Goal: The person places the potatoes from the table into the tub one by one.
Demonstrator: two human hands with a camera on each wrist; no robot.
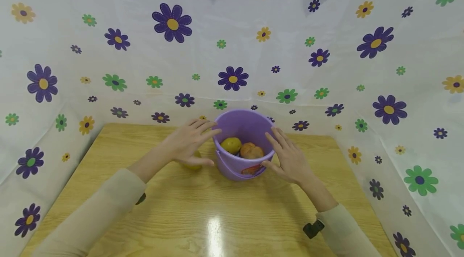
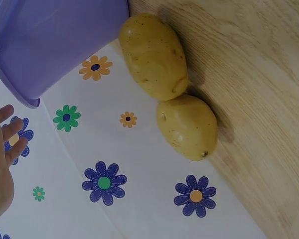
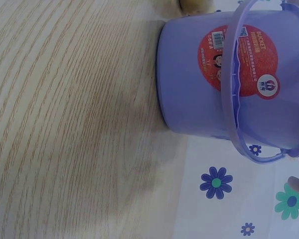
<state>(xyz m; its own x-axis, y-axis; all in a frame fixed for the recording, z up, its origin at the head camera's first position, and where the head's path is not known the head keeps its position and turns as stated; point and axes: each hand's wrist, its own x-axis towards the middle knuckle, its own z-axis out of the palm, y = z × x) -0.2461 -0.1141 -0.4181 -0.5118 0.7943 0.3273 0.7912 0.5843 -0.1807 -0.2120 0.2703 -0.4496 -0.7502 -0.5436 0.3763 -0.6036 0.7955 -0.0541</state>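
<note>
Just below the head view's centre, a purple bucket [image 1: 235, 166] is flanked on the desk [image 1: 174, 216] by the left hand [image 1: 188, 141] and right hand [image 1: 290, 159]; nothing is grasped by their outspread fingers [image 1: 209, 134].

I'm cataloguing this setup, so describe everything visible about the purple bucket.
The bucket is light purple, round, open-topped and looks like plastic. Its matching handle hangs down across a round red label reading BUCKET. It stands upright on the wooden table, holding rounded yellowish and brownish produce. The left hand and right hand flank it; whether either touches it is unclear.
</note>
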